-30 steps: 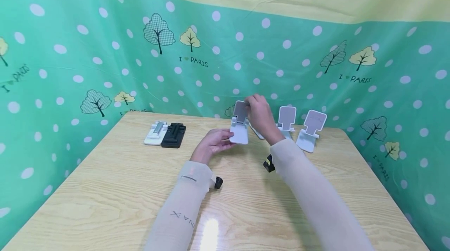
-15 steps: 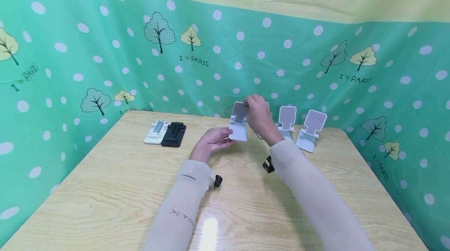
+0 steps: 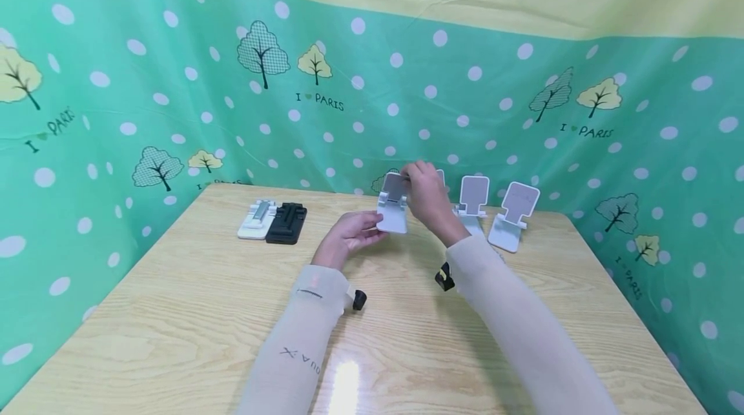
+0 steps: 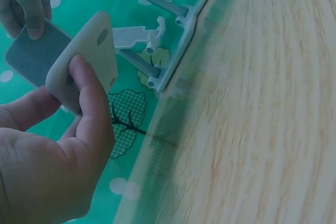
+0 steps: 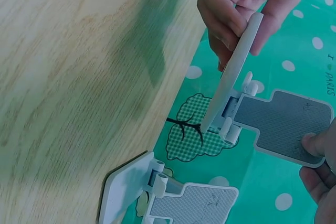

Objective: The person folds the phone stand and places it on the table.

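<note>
Both hands hold a white phone stand (image 3: 392,217) with a grey padded support plate, raised off the table near its back edge. My left hand (image 3: 351,229) pinches the base at its lower end, thumb on one face and fingers on the other, as the left wrist view shows. My right hand (image 3: 429,194) pinches the outer corner of the grey plate (image 5: 283,124) between thumb and fingers. The plate is folded out at an angle from the base, and the hinge (image 5: 236,111) shows between them in the right wrist view.
To the right, unfolded white stands (image 3: 475,194) (image 3: 519,202) stand in a row, one partly behind my right hand. A folded white stand (image 3: 253,224) and a folded black stand (image 3: 287,224) lie on the left of the wooden table (image 3: 192,299). A green patterned cloth (image 3: 325,137) hangs behind.
The held stand has shifted slightly left, and its grey plate has tipped a little lower along with my right hand. The left hand keeps its grip on the base.
</note>
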